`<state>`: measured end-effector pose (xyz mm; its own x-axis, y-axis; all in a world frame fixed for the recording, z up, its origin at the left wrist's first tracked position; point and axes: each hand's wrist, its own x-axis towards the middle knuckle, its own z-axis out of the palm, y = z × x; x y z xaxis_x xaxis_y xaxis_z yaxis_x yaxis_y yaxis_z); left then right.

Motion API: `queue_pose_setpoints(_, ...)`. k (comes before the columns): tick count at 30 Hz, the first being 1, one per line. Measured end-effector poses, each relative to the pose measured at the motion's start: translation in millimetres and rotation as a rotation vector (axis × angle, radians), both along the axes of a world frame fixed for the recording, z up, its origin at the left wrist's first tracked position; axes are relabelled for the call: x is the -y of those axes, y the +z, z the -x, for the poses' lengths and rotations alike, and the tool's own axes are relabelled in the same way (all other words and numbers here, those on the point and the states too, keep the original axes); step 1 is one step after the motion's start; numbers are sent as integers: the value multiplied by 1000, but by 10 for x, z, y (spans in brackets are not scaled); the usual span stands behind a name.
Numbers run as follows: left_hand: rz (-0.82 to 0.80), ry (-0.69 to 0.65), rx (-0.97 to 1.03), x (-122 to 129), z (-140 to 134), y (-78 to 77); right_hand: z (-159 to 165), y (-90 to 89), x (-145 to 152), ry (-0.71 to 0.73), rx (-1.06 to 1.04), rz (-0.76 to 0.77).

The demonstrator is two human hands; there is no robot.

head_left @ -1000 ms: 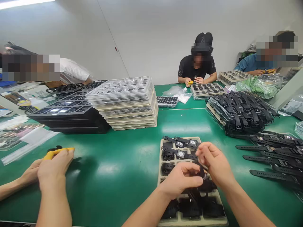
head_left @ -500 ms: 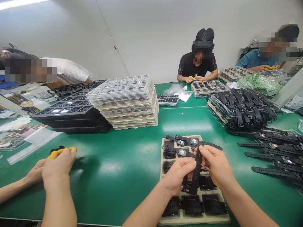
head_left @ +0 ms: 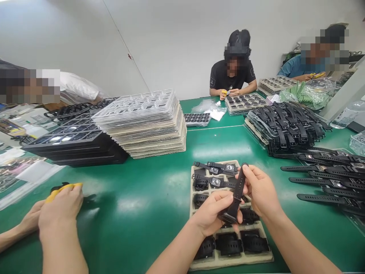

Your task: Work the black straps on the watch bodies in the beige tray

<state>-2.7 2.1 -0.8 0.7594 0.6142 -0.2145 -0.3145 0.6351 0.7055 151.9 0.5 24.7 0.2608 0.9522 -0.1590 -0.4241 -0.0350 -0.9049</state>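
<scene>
Between my hands, above a beige tray [head_left: 225,262], is a black smartwatch [head_left: 234,207] with its strap pointing up. My left hand [head_left: 215,211] grips it around the case and lower strap, thumb on the band. With thumb and fingers my right hand [head_left: 261,190] pinches the upper end of the strap. Under my hands, the tray's compartments hold several coiled black watches [head_left: 229,244]. At its far end, watches with open straps [head_left: 216,182] lie face down across the compartments. My fingers hide part of the watch case.
Flat black watches [head_left: 327,182] spread at the right, with a strap-covered tray stack [head_left: 288,125] behind. A tall tray stack [head_left: 142,125] and black trays [head_left: 76,144] stand at the left. A co-worker's hands [head_left: 61,209] hold something yellow at the left. Two people work across the green table [head_left: 137,228].
The strap's upper end has risen and tilted right, and the watch case has come into view beneath my left hand. The whole view has shifted slightly. Both hands still hold the watch.
</scene>
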Motion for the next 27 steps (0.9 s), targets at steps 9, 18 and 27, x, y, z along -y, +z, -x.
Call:
queue_pose_setpoints(9, -4, -2, -35, -16, 18, -3, -7, 36, -9, 8, -21, 18)
queue_pose_setpoints(18, -26, 42, -52, 18, -7, 43, 31, -25, -8, 39, -14, -5)
queue_pose_setpoints(27, -938, 497, -595, -22, 84, 73, -20, -67, 63, 218, 418, -206)
